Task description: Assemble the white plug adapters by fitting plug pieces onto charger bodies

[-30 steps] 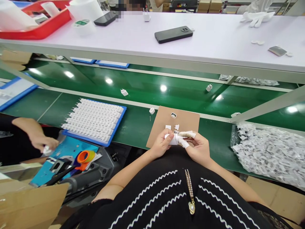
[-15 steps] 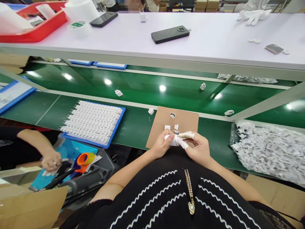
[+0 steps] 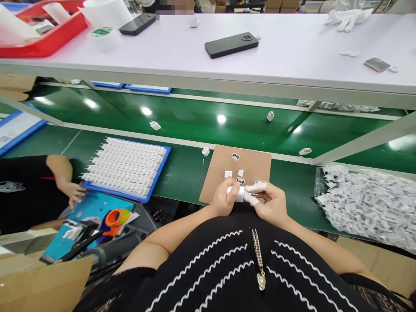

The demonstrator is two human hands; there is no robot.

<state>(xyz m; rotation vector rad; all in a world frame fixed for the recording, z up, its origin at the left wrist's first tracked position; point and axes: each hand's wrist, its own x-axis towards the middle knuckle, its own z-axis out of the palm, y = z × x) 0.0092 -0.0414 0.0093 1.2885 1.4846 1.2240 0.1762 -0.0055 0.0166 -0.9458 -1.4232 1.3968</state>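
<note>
My left hand (image 3: 225, 197) is closed round a white plastic housing (image 3: 239, 193) at the front edge of the brown board (image 3: 212, 177). Facing it, my right hand (image 3: 271, 200) has white covers on its thumb and forefinger, which pinch at the housing's right end. Whether a small part sits between those fingertips is hard to make out. Just beyond my hands lie an oval white shell (image 3: 240, 180), a small white plug piece (image 3: 240, 173) and a white square piece (image 3: 228, 174). Another oval shell (image 3: 235, 157) rests farther back on the board.
A blue tray (image 3: 159, 174) with rows of white chargers stands left, a bag of white parts (image 3: 367, 203) right. Over the green belt runs a white shelf (image 3: 292, 56) with a phone (image 3: 231, 44). A co-worker's hand (image 3: 73, 191) is at far left.
The housing has shifted slightly right and down in my left hand, and my right fingertips still meet it. The co-worker's hand has moved up towards the blue tray. Chargers on the belt have drifted left.
</note>
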